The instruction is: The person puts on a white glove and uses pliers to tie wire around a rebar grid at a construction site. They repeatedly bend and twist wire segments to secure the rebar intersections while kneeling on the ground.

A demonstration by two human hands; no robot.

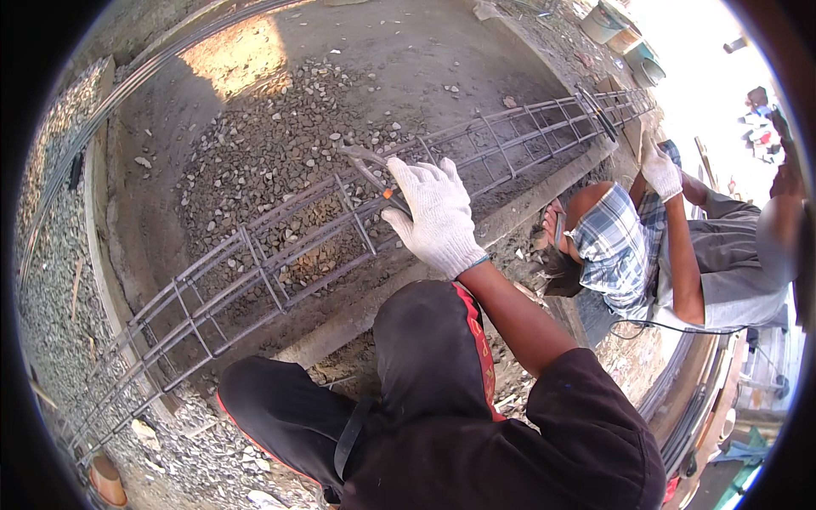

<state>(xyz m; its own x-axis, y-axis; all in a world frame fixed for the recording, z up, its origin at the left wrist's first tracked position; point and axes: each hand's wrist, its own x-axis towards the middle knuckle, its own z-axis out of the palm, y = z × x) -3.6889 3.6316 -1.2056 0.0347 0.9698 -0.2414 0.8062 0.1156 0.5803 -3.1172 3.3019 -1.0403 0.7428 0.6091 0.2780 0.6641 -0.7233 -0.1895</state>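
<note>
My right hand (435, 212), in a white knit glove, is closed around a pair of pincers (371, 169) with an orange mark on the handle. The tool's metal jaws point up and left, over the far bars of a long rebar cage (280, 246). This cage of long rods and square stirrups runs from the lower left to the upper right, in front of my knees. No part of my left hand shows. A second tool with dark handles (605, 123) rests across the cage's far right end.
A co-worker in plaid shorts (616, 242) sits at the right, a white-gloved hand (661, 170) raised near the cage. Gravel (255, 153) lies behind the cage, bordered by concrete edging (100, 229). Loose long rods (127, 89) bend along the left. Buckets (602, 24) stand far right.
</note>
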